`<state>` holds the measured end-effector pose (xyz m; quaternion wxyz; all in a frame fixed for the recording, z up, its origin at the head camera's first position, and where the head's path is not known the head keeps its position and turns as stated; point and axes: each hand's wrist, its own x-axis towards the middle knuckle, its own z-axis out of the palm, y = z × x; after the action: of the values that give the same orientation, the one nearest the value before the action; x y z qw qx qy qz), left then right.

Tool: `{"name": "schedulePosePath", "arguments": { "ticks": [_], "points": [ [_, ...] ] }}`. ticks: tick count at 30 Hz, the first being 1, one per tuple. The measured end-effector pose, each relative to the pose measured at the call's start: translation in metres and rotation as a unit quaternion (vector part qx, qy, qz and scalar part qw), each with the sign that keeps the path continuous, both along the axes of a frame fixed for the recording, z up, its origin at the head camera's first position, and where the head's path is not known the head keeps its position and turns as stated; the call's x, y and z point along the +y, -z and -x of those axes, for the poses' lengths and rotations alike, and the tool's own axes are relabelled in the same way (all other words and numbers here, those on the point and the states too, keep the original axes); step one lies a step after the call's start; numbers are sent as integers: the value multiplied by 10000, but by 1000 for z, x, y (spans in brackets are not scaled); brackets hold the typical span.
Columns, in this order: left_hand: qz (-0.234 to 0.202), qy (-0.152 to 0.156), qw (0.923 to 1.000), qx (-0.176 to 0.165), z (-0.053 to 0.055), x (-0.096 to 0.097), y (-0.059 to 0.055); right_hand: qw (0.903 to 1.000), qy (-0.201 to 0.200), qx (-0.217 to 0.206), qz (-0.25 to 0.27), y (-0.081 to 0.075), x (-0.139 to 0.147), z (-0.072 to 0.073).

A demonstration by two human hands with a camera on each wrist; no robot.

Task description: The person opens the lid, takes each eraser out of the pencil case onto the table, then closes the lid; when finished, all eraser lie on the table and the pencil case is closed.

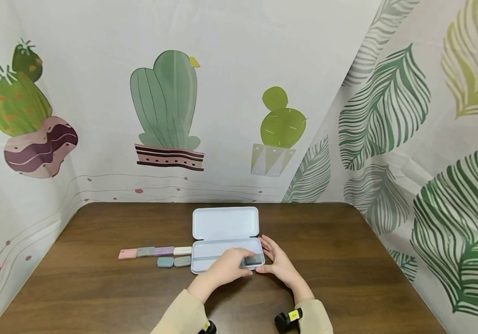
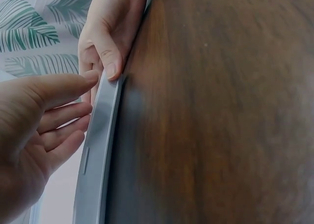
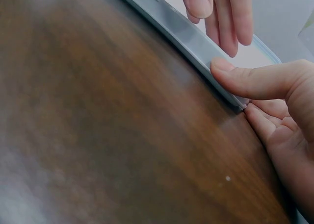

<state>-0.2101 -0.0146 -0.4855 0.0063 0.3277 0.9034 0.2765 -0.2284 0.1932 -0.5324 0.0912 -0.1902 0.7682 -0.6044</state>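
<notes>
A pale hinged pencil case (image 1: 203, 251) lies on the table with its lid tipped back. In the head view my left hand (image 1: 225, 267) reaches over the case, fingertips beside a dark grey block (image 1: 253, 260) in its right end. The left wrist view shows this left hand (image 2: 44, 121) with loosely bent fingers, thumb apart from them, holding nothing. My right hand (image 1: 281, 265) holds the case's right end, its thumb on the front corner and its fingers along the side. In the right wrist view the right thumb (image 3: 250, 81) presses the rim.
Left of the case runs a row of flat pieces: pink (image 1: 128, 253), grey-green (image 1: 145, 252), purple (image 1: 163, 251) and white (image 1: 182, 251). Below them sit a blue rounded piece (image 1: 165, 262) and a grey-green one (image 1: 182, 261). A printed cloth (image 1: 230, 106) hangs behind the wooden table (image 1: 109, 297).
</notes>
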Motion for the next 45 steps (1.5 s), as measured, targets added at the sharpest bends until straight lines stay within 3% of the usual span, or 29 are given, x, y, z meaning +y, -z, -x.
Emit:
{"name": "schedulePosePath", "arguments": {
  "ticks": [21,32,45],
  "points": [
    [-31,-81,9999,-135,-2,3,2,10000,16,-10,22,2,-1,3],
    [-31,45,9999,-125,-1,4,5,10000,17,-24,-23,2,0,2],
    [71,-132,9999,-77,-1,7,7,10000,-8,-16,-27,3,0,2]
  ]
}}
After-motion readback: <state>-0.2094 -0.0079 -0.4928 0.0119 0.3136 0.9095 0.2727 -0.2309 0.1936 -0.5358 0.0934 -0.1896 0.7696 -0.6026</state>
